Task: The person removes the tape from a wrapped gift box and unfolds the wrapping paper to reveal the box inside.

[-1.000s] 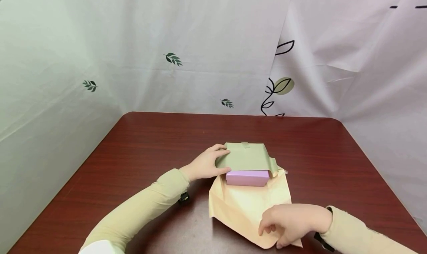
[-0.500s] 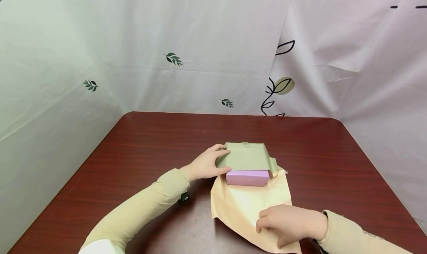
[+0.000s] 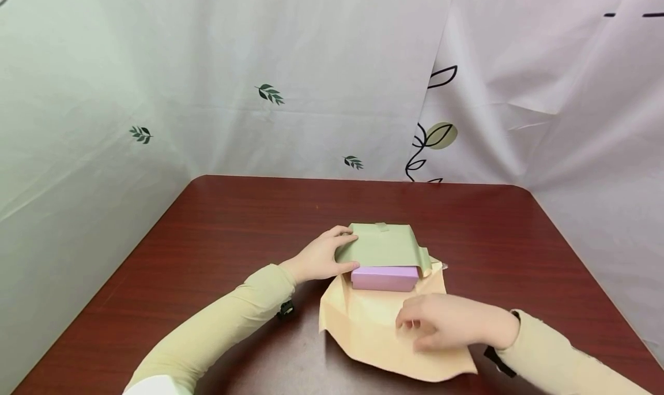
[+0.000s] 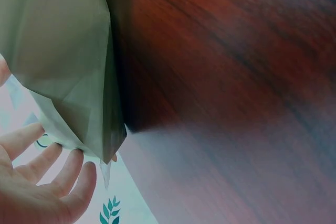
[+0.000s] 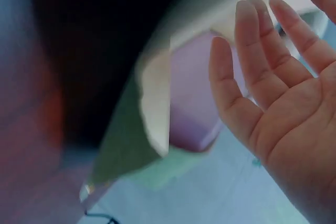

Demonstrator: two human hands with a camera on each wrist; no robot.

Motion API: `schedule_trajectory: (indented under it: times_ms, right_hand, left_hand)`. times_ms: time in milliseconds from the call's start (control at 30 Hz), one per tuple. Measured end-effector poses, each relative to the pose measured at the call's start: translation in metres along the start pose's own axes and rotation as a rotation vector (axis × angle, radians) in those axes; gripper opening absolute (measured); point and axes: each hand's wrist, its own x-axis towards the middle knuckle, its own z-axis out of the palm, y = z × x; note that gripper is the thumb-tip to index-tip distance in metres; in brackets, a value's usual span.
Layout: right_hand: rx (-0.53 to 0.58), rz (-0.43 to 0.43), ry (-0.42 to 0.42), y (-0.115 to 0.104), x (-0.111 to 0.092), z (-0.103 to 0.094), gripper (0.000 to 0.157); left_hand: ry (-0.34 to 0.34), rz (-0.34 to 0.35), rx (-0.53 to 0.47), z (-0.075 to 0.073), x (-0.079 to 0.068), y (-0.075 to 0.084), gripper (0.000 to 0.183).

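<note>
A lilac box (image 3: 385,278) lies partly wrapped in a sheet of wrapping paper (image 3: 381,246), green on one face and cream on the other. The green part covers the box's top; a piece of clear tape (image 3: 381,226) sits near its back edge. My left hand (image 3: 320,255) holds the wrapped box at its left end, thumb at the front corner and fingers along the left and back side. The loose cream flap (image 3: 373,343) spreads toward me. Over that flap is my right hand (image 3: 441,321), fingers loosely bent and apart; in the right wrist view its palm shows bare.
The dark red wooden table (image 3: 249,216) has rounded far corners. A white curtain (image 3: 218,66) with leaf prints hangs close behind and along both sides. A small clear bit (image 3: 444,266) sticks out at the paper's right edge.
The right hand has let go of the flap's front edge and risen slightly away from me. The flap's near edge has spread out and shifted. The left hand and box stay put.
</note>
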Motion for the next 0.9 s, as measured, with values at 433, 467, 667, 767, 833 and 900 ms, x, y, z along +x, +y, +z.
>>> schedule_trajectory:
  times_ms: [433, 467, 667, 767, 833, 900]
  right_hand:
    - [0.011, 0.139, 0.424, 0.045, -0.003, -0.018, 0.035]
    - [-0.013, 0.157, 0.428, 0.047, -0.003, -0.017, 0.037]
    - [-0.089, 0.304, 0.386, 0.058, -0.009, -0.012, 0.045]
    - [-0.089, 0.335, 0.389, 0.062, -0.011, -0.009, 0.050]
    - [-0.075, 0.338, 0.393, 0.064, -0.010, -0.007, 0.052]
    - [-0.051, 0.345, 0.392, 0.065, -0.010, -0.005, 0.052]
  left_hand:
    - [-0.001, 0.013, 0.004, 0.000, -0.002, -0.002, 0.062]
    - [-0.003, 0.013, 0.001, 0.000, -0.002, -0.002, 0.062]
    - [-0.028, 0.023, -0.032, -0.001, -0.005, -0.007, 0.065]
    - [-0.040, 0.030, -0.051, -0.004, -0.008, -0.009, 0.067]
    - [-0.044, 0.034, -0.073, -0.006, -0.010, -0.012, 0.070]
    - [-0.045, 0.030, -0.079, -0.007, -0.012, -0.015, 0.072]
